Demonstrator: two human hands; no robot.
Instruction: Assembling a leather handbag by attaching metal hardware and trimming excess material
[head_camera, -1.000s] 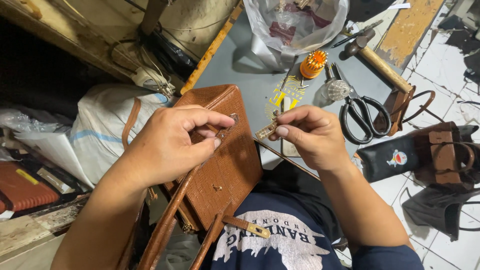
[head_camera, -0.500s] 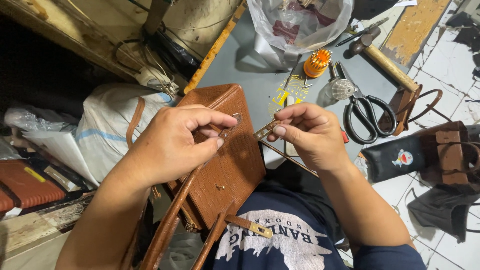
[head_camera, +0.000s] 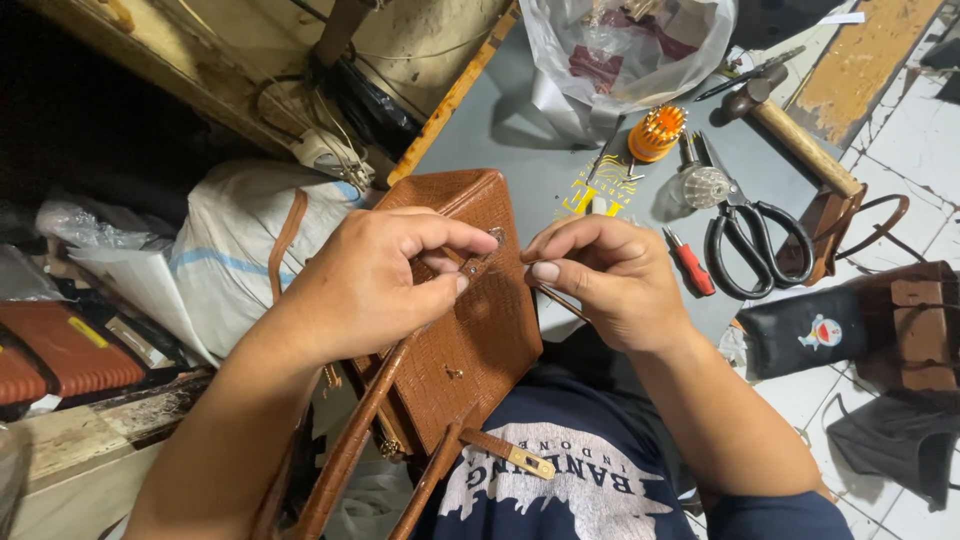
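Grey bench top (head_camera: 500, 130), beyond your pinching fingers. Lying on it: plastic bag (head_camera: 625, 50) farthest off; orange bit holder (head_camera: 655, 132) and black scissors (head_camera: 755, 235) to the right of your grip; red screwdriver (head_camera: 690, 268) just beside your right hand (head_camera: 610, 280); hammer (head_camera: 800, 140) at the far right edge.

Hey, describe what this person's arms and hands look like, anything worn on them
Both forearms are bare, with no gloves, watch or rings visible on the left hand or the right hand. A dark navy short sleeve shows on the right upper arm, matching the navy printed shirt. Fingernails are short and unpainted.
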